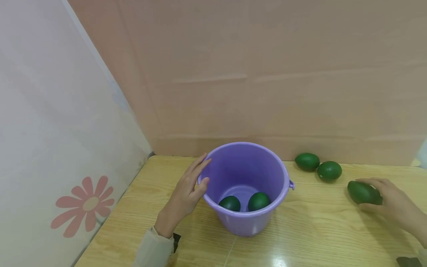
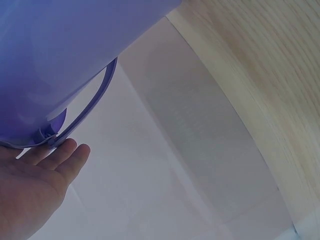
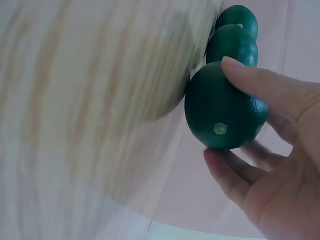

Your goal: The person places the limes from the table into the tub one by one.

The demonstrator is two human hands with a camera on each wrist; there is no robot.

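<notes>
Sideways, the right hand (image 1: 395,198) grips green fruit (image 1: 363,192).

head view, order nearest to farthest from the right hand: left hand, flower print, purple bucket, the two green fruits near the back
From the right hand:
1. Right back fruit: to the hand's left
2. Left back fruit: beside the first
3. Purple bucket: left of both fruits
4. Left hand: at the bucket's left rim
5. Flower print: far left
</notes>
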